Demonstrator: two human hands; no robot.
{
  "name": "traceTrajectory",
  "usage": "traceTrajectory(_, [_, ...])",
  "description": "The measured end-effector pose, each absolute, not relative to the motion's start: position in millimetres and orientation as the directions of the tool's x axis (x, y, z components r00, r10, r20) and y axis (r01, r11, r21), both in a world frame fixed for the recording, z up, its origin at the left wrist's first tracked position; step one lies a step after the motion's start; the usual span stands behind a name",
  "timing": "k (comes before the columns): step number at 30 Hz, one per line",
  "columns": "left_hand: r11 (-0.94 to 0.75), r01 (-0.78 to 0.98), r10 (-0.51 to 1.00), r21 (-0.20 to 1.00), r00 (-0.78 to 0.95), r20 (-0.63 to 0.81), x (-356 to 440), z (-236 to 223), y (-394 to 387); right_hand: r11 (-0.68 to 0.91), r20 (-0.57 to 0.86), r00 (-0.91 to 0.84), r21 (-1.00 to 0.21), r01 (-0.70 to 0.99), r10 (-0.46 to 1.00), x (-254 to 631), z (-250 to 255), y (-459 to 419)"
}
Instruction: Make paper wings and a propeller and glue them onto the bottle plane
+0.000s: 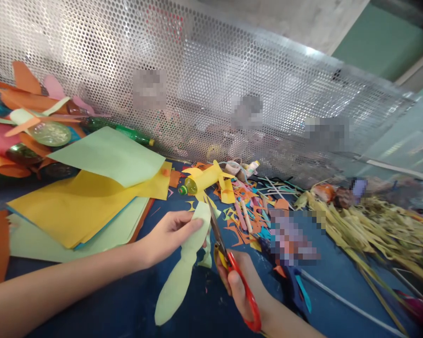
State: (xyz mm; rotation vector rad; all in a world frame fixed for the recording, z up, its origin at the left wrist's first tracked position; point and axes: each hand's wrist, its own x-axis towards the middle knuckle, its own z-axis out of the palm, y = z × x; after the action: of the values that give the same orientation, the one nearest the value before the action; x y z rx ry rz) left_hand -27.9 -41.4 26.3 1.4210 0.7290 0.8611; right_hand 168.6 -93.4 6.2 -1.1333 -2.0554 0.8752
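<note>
My left hand (172,234) pinches a pale green paper cutout (179,277) near its upper end, thumb on top. The cutout is long, with a narrow waist and rounded lower lobe, and its lower part hangs over the blue table. A curled pale green offcut (206,256) dangles beside it. In my right hand (241,281) are scissors (238,267) with red and yellow handles, their blades pointing up along the cutout's right edge. Just beyond the blades lies a plastic bottle wrapped in yellow paper (206,180), with paper fins and a green cap.
Coloured paper sheets (77,206) are stacked at left, a pale green sheet (113,155) on top. Paper-covered bottles (38,112) crowd the far left. Paper scraps (238,230) and dried husks (338,234) lie to the right. A perforated metal screen (204,70) stands behind the table.
</note>
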Motion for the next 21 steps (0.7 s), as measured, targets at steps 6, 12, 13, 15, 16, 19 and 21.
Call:
traceTrajectory(6, [-0.051, -0.03, 0.877, 0.998, 0.476, 0.06, -32.3, 33.1, -32.2, 0.369, 0.179, -0.386, -0.781, 0.504, 0.905, 176.2, -1.9, -90.0])
traceTrajectory(12, [-0.266, 0.106, 0.856, 0.958, 0.483, 0.184, -42.5, 43.9, -19.0, 0.353, 0.151, -0.379, -0.759, 0.547, 0.913, 181.2, 3.0, -83.2])
traceTrajectory(13, [-0.302, 0.152, 0.851, 0.941, 0.489, 0.194, -44.3, 44.4, -16.2, 0.346, 0.141, -0.378, -0.758, 0.553, 0.915, 181.2, 3.1, -83.2])
traceTrajectory(15, [-0.354, 0.241, 0.85, 0.904, 0.487, 0.202, -47.7, 44.1, -10.1, 0.33, 0.14, -0.356, -0.763, 0.556, 0.924, 180.2, 2.2, -84.3])
traceTrajectory(16, [-0.372, 0.285, 0.855, 0.883, 0.476, 0.206, -49.2, 43.6, -7.2, 0.322, 0.15, -0.333, -0.77, 0.551, 0.931, 179.5, 1.5, -84.9])
traceTrajectory(19, [-0.437, 0.404, 0.875, 0.804, 0.397, 0.276, -51.7, 44.1, -3.1, 0.309, 0.167, -0.297, -0.786, 0.535, 0.94, 178.7, -0.6, -84.7])
traceTrajectory(21, [-0.507, 0.513, 0.862, 0.693, 0.298, 0.41, -50.4, 46.7, -7.1, 0.306, 0.136, -0.333, -0.787, 0.536, 0.933, 180.2, -1.4, -82.1])
